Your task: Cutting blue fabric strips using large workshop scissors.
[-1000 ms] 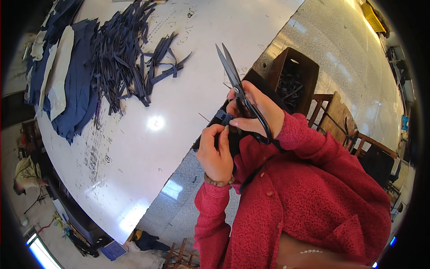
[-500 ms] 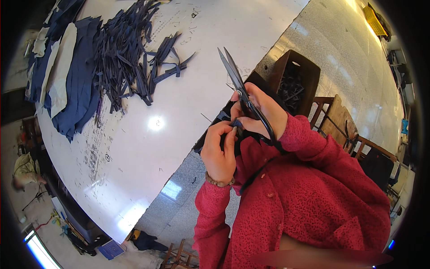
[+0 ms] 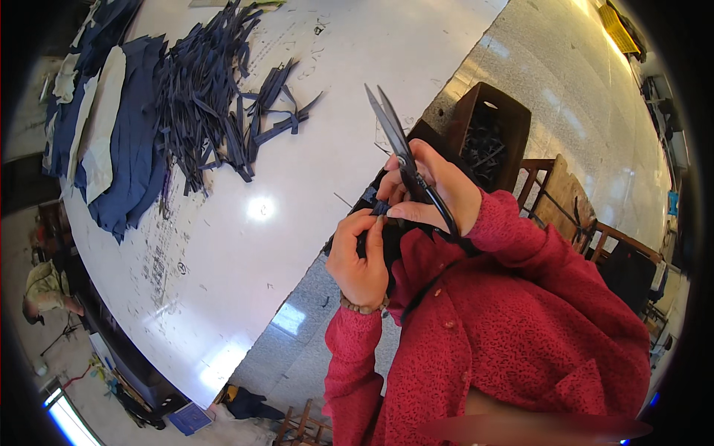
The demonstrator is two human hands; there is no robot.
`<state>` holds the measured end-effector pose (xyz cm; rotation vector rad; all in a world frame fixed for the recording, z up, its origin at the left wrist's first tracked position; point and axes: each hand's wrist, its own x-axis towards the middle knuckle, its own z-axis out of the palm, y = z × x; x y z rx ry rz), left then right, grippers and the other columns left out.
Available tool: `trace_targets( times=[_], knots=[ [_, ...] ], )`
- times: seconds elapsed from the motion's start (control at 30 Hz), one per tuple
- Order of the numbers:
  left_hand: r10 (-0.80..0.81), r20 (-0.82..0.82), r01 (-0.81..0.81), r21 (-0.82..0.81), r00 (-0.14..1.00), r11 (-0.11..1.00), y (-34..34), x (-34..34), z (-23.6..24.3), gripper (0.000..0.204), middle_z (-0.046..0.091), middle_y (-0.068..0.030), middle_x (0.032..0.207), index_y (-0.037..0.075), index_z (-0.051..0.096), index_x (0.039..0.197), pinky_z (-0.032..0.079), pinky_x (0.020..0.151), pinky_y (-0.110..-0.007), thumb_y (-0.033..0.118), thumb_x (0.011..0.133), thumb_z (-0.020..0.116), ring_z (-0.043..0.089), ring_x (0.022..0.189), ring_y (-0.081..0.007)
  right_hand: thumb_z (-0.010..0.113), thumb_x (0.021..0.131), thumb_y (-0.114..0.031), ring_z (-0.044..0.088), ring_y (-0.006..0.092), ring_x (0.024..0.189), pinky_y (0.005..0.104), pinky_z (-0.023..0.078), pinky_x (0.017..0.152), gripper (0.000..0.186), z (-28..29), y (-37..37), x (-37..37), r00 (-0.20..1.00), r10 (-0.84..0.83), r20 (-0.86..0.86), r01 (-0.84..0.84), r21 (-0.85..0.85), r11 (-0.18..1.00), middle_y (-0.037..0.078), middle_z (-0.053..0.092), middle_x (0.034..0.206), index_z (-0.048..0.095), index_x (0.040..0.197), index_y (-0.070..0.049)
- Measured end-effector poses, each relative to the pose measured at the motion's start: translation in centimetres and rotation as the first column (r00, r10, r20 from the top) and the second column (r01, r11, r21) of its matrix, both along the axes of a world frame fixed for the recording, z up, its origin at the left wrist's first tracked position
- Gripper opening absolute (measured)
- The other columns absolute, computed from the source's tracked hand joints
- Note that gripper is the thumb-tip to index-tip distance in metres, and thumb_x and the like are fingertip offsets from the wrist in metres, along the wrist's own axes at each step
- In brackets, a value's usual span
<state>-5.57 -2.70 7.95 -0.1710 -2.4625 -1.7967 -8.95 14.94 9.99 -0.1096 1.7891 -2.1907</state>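
A pair of black-handled scissors (image 3: 394, 130) rests in my right hand (image 3: 444, 186), its blades slightly apart and pointing up and away over the table edge. The thumb and fingers of that same hand also pinch a small dark blue fabric strip (image 3: 380, 209). My left hand (image 3: 358, 253), with a beaded bracelet at the wrist, grips the strip from the other side between thumb and forefinger. Both hands are close together at the table's near edge, in front of my red sleeves. Much of the strip is hidden by the fingers.
On the white table (image 3: 223, 260) lies a heap of dark blue strips (image 3: 204, 97), beside stacked blue and cream cloth (image 3: 134, 141). A brown bin (image 3: 513, 111) holding dark scraps stands to the right. Wooden chairs (image 3: 569, 193) are beyond it. Another person (image 3: 48, 290) is at far left.
My hands have shifted slightly, and the left fingers now sit closer to the right ones on the strip. The scissors have tipped a little, staying in the right hand.
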Motion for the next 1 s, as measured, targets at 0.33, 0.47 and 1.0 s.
trace_targets(
  times=[0.33,0.47,1.0],
  knots=[
    [-0.114,0.177,0.116,0.001,0.978,0.993,0.0,0.0,-0.3,0.007,0.065,-0.0076,0.083,-0.002,0.058,0.096,0.049,0.07,-0.023,0.001,0.09,0.058,0.063,0.076,-0.011,0.062,0.077,0.002,0.06,0.0138,0.079,0.0265,0.049,0.072,0.04,-0.4,-0.3,0.1,0.994,-0.024,-0.108,0.045,0.197,0.979,0.005,0.06,0.084,0.043,0.113,-0.003],
    [-0.197,0.254,0.192,0.045,0.947,0.98,-0.3,0.1,-0.1,0.007,0.065,-0.0073,0.084,-0.001,0.057,0.095,0.048,0.07,-0.023,0.005,0.091,0.058,0.062,0.078,-0.01,0.062,0.078,-0.002,0.06,0.016,0.075,0.0268,0.049,0.07,0.041,0.0,0.5,-0.2,0.974,0.044,-0.221,0.025,0.302,0.953,0.006,0.06,0.083,0.043,0.113,-0.003],
    [-0.179,0.15,0.159,0.134,0.972,0.978,0.1,-0.7,5.1,0.014,0.054,0.0001,0.066,0.002,0.054,0.082,0.036,0.052,-0.019,0.005,0.084,0.067,0.045,0.058,-0.0038,0.056,0.077,0.004,0.053,0.0159,0.088,0.029,0.043,0.082,0.04,9.3,3.2,-2.9,0.945,0.043,-0.324,-0.02,0.073,0.997,0.008,0.052,0.09,0.036,0.112,-0.001]
  ],
)
